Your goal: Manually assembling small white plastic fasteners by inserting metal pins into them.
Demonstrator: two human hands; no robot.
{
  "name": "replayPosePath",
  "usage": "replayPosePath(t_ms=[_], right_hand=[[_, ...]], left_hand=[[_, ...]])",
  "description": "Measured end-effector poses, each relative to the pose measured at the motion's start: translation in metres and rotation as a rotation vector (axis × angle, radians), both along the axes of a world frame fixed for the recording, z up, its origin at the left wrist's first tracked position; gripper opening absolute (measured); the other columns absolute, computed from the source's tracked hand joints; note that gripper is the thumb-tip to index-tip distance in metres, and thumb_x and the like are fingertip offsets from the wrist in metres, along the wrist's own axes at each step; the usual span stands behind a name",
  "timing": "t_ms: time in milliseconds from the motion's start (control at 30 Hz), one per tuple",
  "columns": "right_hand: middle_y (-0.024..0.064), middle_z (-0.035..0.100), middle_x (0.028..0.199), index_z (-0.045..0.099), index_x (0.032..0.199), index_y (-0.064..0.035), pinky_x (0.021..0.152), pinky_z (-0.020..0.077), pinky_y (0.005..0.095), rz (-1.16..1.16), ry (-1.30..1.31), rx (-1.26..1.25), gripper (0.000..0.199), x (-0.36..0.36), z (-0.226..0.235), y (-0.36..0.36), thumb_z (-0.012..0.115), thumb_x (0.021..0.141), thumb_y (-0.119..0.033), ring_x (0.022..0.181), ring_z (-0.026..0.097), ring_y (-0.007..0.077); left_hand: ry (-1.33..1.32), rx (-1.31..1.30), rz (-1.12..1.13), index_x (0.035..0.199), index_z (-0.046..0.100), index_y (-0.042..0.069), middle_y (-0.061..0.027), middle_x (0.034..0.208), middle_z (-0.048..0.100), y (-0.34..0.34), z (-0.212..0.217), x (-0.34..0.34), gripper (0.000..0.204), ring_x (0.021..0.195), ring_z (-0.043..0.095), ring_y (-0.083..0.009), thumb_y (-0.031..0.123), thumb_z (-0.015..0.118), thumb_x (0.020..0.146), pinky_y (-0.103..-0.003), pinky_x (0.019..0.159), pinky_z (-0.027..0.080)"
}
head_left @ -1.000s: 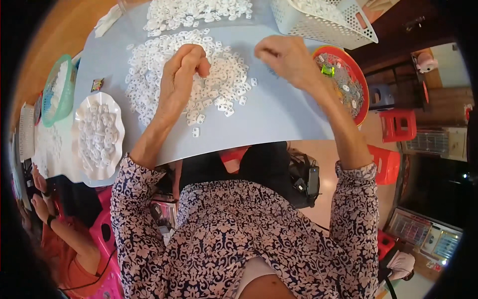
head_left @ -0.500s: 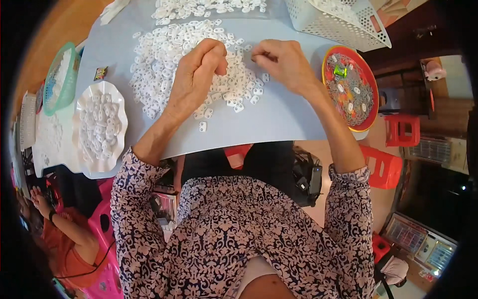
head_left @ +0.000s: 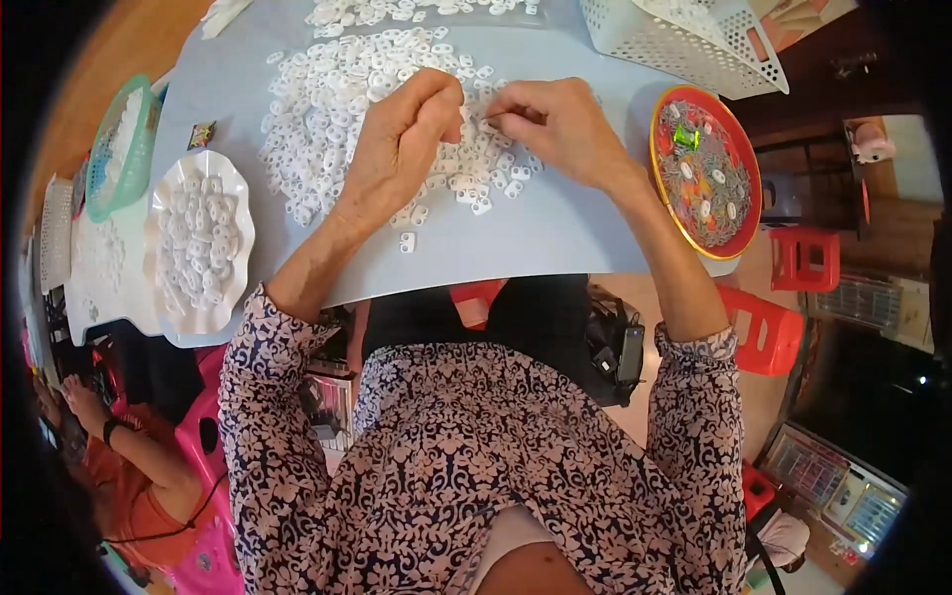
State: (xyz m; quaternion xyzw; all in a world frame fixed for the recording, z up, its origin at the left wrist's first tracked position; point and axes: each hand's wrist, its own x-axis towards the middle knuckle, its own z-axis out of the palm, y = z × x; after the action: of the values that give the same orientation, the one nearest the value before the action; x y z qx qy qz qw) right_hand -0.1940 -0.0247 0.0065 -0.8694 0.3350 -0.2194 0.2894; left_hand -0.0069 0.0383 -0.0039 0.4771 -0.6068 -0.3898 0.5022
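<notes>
My left hand (head_left: 409, 134) is closed in a loose fist over a heap of small white plastic pieces (head_left: 317, 129), each with two dark-looking holes. Whatever its fingers hold is hidden. Just to the right, my right hand (head_left: 560, 127) is closed in a pinch, thumb against forefinger. A small thin piece shows at its fingertips, too small to name further. The two hands face each other a short way apart. Beside my right forearm stands a round red tray with a yellow rim (head_left: 656, 183), holding many small grey parts, several white pieces and a green wrapper.
A white scalloped dish (head_left: 243, 263) of white pieces stands at the left, near a small wrapped packet (head_left: 201, 135). Beyond it are a green basket (head_left: 149, 149) and another person's arm (head_left: 139, 451). A white perforated basket (head_left: 684, 64) sits at the far right. Red stools (head_left: 759, 332) stand beyond the table.
My right hand has moved slightly left, closer to my left hand. The left hand stays closed and has shifted a little to the right. The view has shifted slightly.
</notes>
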Motion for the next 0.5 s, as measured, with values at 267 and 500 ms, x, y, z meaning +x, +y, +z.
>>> replayPosePath(t_ms=[267, 500], right_hand=[[0.0001, 0.061, 0.070, 0.065, 0.090, 0.0017, 0.057, 0.0425, 0.0212, -0.102, -0.283, 0.345, 0.011, -0.004, -0.008, 0.000, 0.062, 0.085, -0.007, 0.064, 0.051, 0.0043], [0.0004, 0.061, 0.068, 0.067, 0.090, 0.0005, 0.056, 0.0430, 0.0220, -0.116, -0.395, 0.184, 0.011, 0.013, 0.002, 0.011, 0.062, 0.083, -0.007, 0.062, 0.050, 0.0048]], left_hand=[[-0.021, 0.020, -0.029, 0.093, 0.056, 0.000, -0.0018, 0.067, 0.054, 0.001, -0.003, -0.001, 0.021, 0.065, 0.049, -0.0077, 0.017, 0.043, 0.094, -0.022, 0.060, 0.040], [0.029, 0.068, -0.043, 0.092, 0.059, 0.000, -0.0017, 0.067, 0.056, 0.002, -0.002, -0.004, 0.020, 0.065, 0.049, -0.0073, 0.016, 0.048, 0.093, -0.022, 0.059, 0.040]])
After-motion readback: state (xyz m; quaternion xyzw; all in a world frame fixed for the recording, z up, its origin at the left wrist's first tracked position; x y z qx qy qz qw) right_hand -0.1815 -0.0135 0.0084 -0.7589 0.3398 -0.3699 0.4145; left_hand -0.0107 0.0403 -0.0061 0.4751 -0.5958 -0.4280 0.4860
